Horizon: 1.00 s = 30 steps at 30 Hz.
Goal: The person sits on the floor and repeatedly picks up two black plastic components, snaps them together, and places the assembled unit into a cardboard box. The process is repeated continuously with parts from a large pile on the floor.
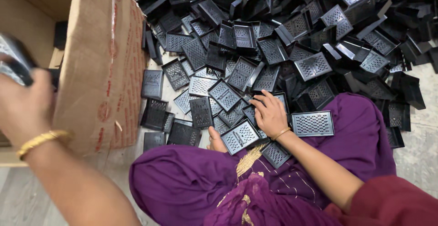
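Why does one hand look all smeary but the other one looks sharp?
In the head view, the left hand is close to the camera and blurred, as is the dark thing it grips; the right hand on the black perforated trays is sharp, in soft, even light with faint shadows.

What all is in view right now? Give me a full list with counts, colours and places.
perforated plastic trays: too many to count, black, heaped over the floor from centre to top right
stack of trays: count unclear, black, blurred, held at far left
cardboard box: one, brown, open, standing at left
floor: pale, bare patch at right edge
purple garment: one, over the lap at bottom centre
gold bangles: two, one on each wrist
left hand: raised beside the box, gripping the stack of trays
right hand: resting flat on the trays near the lap
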{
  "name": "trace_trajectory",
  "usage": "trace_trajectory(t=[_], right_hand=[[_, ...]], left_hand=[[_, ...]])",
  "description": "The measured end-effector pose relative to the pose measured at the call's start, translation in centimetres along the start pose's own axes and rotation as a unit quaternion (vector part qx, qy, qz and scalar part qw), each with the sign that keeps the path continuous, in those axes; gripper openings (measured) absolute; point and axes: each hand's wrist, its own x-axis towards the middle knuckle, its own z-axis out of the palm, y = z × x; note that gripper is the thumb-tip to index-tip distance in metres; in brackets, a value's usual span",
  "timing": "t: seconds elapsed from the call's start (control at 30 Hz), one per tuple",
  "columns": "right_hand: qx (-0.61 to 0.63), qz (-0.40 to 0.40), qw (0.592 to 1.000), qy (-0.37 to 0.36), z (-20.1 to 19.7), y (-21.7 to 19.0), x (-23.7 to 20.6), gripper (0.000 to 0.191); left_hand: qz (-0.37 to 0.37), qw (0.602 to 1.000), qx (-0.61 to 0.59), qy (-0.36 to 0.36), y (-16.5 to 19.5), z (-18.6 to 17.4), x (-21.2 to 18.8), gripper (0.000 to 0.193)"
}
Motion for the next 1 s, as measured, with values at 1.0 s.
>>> trace_trajectory(t=[1.0], right_hand=[[0.656, 0.288, 0.683, -0.142, 2.6, -2.8, 5.2, 0.093]], left_hand=[[-0.005, 0.854, -0.283, -0.437, 4.5, 29.8, -15.5, 0.034]])
